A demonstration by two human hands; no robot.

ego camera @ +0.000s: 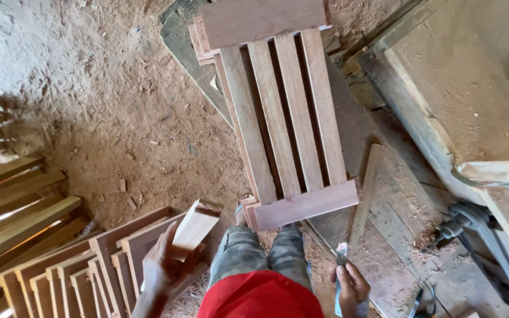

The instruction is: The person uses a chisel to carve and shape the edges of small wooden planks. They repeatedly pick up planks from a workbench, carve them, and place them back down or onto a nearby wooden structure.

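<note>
My left hand (166,265) grips a short pale wooden board (194,227) by its lower end, lifting it off a row of similar boards (89,274) standing on edge at the lower left. My right hand (351,287) holds a small slim tool (341,259) with a dark tip, low at the right of my legs. In front of my knees lies a wooden slatted frame (287,118) with several long slats joined by cross pieces at both ends. My red shirt and camouflage trousers show at the bottom.
The ground is sawdust-covered dirt (89,88). Long planks (13,206) are stacked at the left. A large wooden workbench (460,88) runs along the right, with a belt and machine parts (472,224) below it. Flat offcuts (384,200) lie beside the frame.
</note>
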